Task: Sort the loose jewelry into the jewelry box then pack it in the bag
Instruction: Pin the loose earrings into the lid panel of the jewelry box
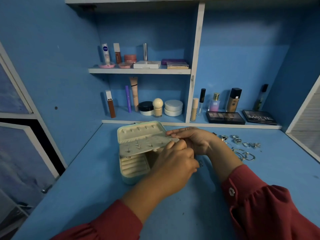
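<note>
Studs already sit in the open pale-green jewelry box's (131,177) earring panel (147,144), gripped by both hands: left hand (174,161), right hand (194,141). Silver rings (237,140) remain unsorted on the blue table (86,196).

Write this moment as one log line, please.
step: fixing earring on panel | left hand: pinching at earring panel | right hand: steadying panel | rings: loose on desk

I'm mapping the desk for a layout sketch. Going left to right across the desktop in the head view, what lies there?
jewelry box → left hand → right hand → loose rings, with hoop earrings just nearer.
</note>
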Tool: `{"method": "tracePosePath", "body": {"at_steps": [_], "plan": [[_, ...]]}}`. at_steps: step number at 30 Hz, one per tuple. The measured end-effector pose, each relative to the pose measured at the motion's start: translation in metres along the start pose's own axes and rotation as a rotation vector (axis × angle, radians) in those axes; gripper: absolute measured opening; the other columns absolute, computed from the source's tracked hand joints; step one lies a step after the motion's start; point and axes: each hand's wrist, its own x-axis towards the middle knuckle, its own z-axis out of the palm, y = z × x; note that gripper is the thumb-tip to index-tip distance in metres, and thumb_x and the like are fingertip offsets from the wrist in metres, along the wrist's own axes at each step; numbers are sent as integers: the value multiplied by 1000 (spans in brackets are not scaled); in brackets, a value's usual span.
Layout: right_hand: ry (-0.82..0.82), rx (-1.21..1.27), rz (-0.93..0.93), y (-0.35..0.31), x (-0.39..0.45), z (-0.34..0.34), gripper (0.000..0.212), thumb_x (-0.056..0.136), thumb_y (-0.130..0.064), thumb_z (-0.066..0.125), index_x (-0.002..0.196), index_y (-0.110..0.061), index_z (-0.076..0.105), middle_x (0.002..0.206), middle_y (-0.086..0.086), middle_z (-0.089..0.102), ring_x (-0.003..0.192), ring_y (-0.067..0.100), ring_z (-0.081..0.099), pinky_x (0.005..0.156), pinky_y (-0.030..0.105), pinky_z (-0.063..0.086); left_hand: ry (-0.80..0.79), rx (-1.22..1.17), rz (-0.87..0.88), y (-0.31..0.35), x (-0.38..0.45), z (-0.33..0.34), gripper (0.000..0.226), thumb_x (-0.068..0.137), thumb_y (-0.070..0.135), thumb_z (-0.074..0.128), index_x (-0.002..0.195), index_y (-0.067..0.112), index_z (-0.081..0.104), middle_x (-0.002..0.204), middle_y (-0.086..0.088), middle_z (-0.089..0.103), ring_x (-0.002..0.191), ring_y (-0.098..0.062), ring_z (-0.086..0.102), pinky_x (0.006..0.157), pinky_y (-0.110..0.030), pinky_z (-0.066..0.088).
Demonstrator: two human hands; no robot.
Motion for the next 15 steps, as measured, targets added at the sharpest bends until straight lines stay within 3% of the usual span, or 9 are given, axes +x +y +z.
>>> {"method": "tracePosePath", "body": {"at_steps": [4,9,15], "plan": [[-14,30,-12,-1,-4,2,21,76,0,60,96,-1,67,89,13,69,80,20,69,75,26,59,-37,43,-8,3,2,2,2,75,28,73,76,28,75,73,9,56,82,-19,50,75,-31,28],[-12,49,-2,-2,-5,3,17,86,3,53,98,0,65,85,11,71,78,18,70,69,25,58,-124,88,-30,6,2,5,17,66,22,82,78,29,72,74,10,54,82,-18,49,75,-33,40],[-6,43,-8,-2,-6,4,23,76,0,59,98,1,65,82,10,72,74,17,70,66,23,58,-136,162,-14,9,3,7,17,63,21,83,72,24,68,72,7,51,81,-18,45,79,-32,32]]}}
